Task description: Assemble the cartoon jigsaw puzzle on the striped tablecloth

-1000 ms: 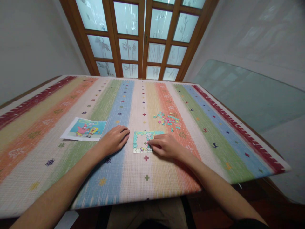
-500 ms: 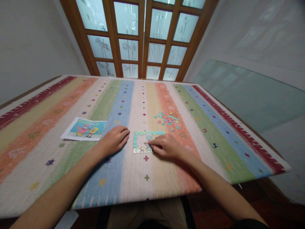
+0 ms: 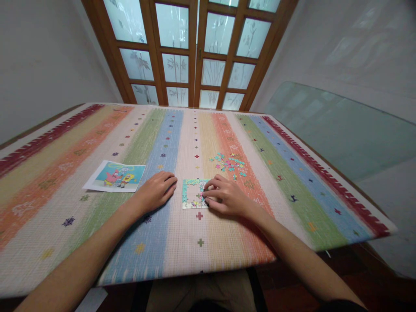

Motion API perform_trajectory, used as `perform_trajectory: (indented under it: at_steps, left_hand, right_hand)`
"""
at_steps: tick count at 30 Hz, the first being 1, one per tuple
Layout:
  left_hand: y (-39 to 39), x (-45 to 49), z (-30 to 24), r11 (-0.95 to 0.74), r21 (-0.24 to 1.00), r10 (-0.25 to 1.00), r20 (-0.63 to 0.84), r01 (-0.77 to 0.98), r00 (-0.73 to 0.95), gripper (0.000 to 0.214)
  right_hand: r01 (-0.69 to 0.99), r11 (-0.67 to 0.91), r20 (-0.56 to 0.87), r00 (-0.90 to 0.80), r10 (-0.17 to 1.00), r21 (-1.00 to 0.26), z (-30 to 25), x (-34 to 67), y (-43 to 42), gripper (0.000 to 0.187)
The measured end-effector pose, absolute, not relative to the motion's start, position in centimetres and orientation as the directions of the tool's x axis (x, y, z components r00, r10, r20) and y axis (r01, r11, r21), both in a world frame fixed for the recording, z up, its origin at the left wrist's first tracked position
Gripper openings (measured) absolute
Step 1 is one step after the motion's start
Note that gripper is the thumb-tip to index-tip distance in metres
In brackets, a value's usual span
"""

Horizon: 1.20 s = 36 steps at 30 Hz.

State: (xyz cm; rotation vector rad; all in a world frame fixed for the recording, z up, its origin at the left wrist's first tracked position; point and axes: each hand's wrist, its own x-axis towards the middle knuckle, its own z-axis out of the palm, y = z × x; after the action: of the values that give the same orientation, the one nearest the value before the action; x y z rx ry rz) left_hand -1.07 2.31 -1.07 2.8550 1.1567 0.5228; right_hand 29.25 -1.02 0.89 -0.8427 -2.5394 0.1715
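Note:
A small, partly assembled jigsaw puzzle [image 3: 192, 195] lies on the striped tablecloth [image 3: 182, 143] in front of me. My right hand [image 3: 224, 196] rests over the puzzle's right half, fingers curled and pinched at a spot inside it; I cannot make out a piece in them. My left hand [image 3: 156, 189] lies palm down just left of the puzzle, fingers loosely bent, holding nothing. A pile of loose pieces [image 3: 229, 163] sits beyond my right hand.
A cartoon reference picture [image 3: 115, 175] lies at the left of my left hand. The table's near edge [image 3: 195, 271] is close to my body. Wooden glazed doors [image 3: 191, 52] stand behind the table, and a glass sheet [image 3: 341, 130] leans at the right.
My right hand has shifted slightly up and over the puzzle's right part, its fingers now more arched. My left hand has stayed in place.

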Motion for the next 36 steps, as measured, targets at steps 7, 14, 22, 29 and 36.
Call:
perform_trajectory:
  at_steps: [7,14,22,29,36]
  left_hand:
    - [2.2,-0.9,-0.9,-0.725,0.147,0.681,0.3,0.673,0.668,0.034]
    - [2.2,-0.9,-0.8,-0.712,0.173,0.698,0.285,0.681,0.657,0.035]
    - [1.5,0.0,-0.2,-0.663,0.278,0.748,0.289,0.695,0.598,0.042]
    - [0.6,0.8,0.2,-0.681,0.36,0.728,0.238,0.638,0.643,0.075]
    - [0.5,0.8,0.1,-0.689,0.357,0.715,0.187,0.631,0.674,0.093]
  right_hand:
    - [0.499,0.838,0.365,-0.754,0.546,-0.221,0.9,29.1,-0.8,0.024]
    - [0.496,0.82,0.388,-0.723,0.572,-0.287,1.4,29.3,-0.8,0.022]
    - [0.594,0.716,0.273,-0.667,0.693,-0.367,2.5,32.8,-0.2,0.068]
    - [0.679,0.561,0.121,-0.581,0.805,-0.474,1.8,35.3,-1.4,0.106]
    - [0.716,0.497,0.073,-0.535,0.842,-0.489,0.8,35.7,-1.6,0.108]
